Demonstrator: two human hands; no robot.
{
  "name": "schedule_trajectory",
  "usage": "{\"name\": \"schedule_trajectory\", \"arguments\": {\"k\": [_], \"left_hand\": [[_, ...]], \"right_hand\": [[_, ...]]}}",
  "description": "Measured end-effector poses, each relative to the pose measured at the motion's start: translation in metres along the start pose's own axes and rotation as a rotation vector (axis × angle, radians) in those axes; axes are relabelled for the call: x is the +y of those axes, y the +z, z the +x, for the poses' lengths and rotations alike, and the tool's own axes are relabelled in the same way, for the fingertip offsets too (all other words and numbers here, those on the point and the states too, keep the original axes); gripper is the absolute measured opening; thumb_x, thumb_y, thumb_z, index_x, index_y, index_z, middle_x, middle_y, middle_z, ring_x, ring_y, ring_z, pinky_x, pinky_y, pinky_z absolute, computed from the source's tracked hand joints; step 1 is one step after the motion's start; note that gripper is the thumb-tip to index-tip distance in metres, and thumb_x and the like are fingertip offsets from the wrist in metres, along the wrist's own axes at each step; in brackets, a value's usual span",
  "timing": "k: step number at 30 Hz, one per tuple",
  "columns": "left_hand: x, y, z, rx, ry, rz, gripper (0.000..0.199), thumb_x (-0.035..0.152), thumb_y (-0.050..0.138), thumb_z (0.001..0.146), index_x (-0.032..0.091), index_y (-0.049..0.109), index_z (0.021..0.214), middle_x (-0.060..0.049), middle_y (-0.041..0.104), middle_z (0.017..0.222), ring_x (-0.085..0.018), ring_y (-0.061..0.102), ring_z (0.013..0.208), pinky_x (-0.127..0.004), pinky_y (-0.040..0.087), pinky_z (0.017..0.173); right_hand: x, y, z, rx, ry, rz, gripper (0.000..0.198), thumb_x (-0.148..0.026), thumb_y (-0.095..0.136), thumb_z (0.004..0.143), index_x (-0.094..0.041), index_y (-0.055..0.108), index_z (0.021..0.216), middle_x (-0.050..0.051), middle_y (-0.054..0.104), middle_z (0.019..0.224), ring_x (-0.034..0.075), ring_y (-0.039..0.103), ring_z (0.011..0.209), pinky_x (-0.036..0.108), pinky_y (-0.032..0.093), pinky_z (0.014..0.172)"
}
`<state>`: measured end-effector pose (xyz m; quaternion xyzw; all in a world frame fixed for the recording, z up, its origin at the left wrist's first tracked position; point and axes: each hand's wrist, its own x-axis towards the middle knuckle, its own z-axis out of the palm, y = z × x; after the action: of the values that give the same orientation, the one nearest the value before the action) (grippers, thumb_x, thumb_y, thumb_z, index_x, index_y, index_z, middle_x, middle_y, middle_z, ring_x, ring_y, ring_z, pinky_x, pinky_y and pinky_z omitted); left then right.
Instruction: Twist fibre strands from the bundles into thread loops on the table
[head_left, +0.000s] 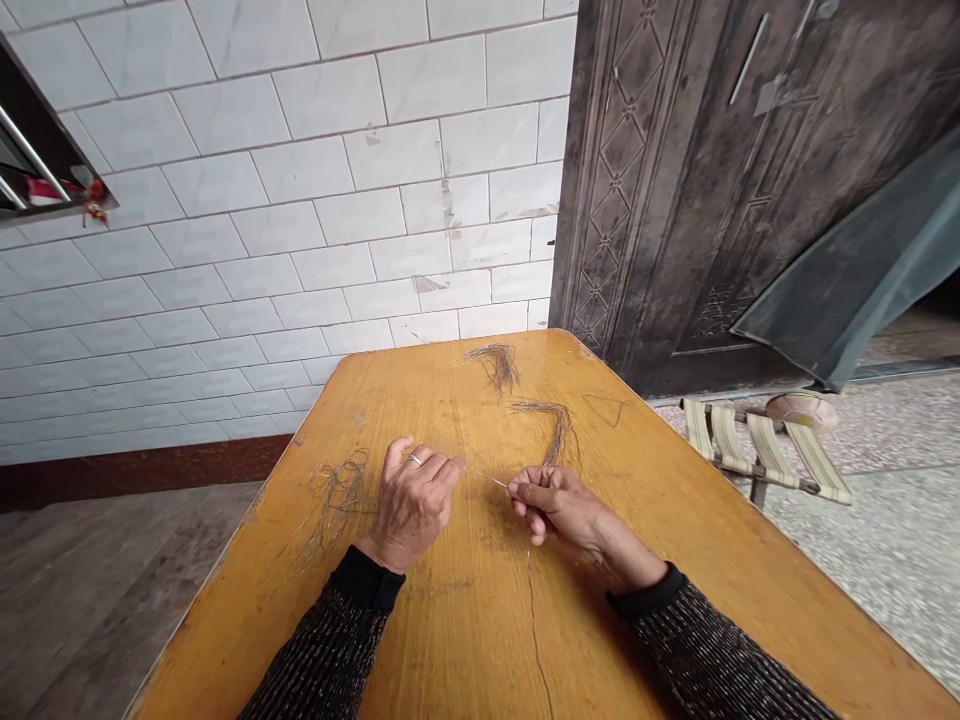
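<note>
A thin wire (487, 477) runs between my two hands, above the wooden table. My left hand (420, 495), with a ring on one finger, is closed on one end of it, knuckles up. My right hand (559, 505) pinches the wire between thumb and forefinger. From below the right hand a darker strand (534, 620) hangs down toward the near side of the table. Left of my left hand lies a tangle of loose wires (337, 490). Just beyond my right hand is a bent bundle of wires (556, 425), and a second bundle (499, 365) lies farther back.
The wooden table (465, 650) has its far end near a white tiled wall (337, 190). A dark carved door (675, 200) stands at the back right. On the right is a folding stool with striped straps (765, 450). A single bent wire (606, 408) lies at the table's right.
</note>
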<state>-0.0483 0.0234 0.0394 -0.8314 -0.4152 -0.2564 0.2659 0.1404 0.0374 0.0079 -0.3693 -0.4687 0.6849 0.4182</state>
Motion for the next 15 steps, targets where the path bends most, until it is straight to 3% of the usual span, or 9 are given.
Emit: {"name": "schedule_trajectory", "arguments": {"k": [5,8,12,15], "left_hand": [[0.0003,0.0019,-0.0016,0.036,-0.026,-0.027,0.022,0.006,0.044,0.078,0.018,0.061,0.086,-0.002,0.062,0.064,-0.016,0.055,0.067,-0.041,0.031,0.086],[0.0001,0.0044,-0.0035,0.093,-0.041,-0.015,0.022,0.007,0.044,0.079,0.019,0.061,0.088,-0.001,0.063,0.064,-0.015,0.056,0.065,-0.041,0.031,0.087],[-0.0027,0.0061,-0.0064,0.157,-0.096,0.029,0.02,0.01,0.046,0.079,0.018,0.062,0.088,0.0,0.063,0.062,-0.014,0.057,0.062,-0.043,0.029,0.09],[-0.0069,0.0051,-0.0077,0.17,-0.132,0.051,0.019,0.011,0.048,0.078,0.019,0.062,0.088,0.0,0.064,0.063,-0.014,0.057,0.061,-0.045,0.028,0.092]], "right_hand": [[0.0,-0.0021,0.0009,0.0,-0.052,-0.011,0.027,-0.035,0.064,0.064,-0.014,0.053,0.053,-0.005,0.051,0.038,0.003,0.041,0.027,0.015,0.028,0.031],[-0.0002,-0.0019,0.0,-0.013,-0.104,0.021,0.027,-0.038,0.065,0.064,-0.013,0.057,0.063,-0.001,0.062,0.054,0.002,0.041,0.029,0.016,0.03,0.032],[0.0017,0.0023,-0.0029,-0.104,-0.045,0.06,0.035,-0.038,0.068,0.063,-0.013,0.057,0.086,0.003,0.068,0.069,0.002,0.042,0.029,0.017,0.033,0.033],[0.0034,0.0051,-0.004,-0.117,-0.01,0.046,0.035,-0.037,0.069,0.062,-0.013,0.057,0.085,0.002,0.067,0.063,0.003,0.045,0.03,0.017,0.032,0.033]]}}
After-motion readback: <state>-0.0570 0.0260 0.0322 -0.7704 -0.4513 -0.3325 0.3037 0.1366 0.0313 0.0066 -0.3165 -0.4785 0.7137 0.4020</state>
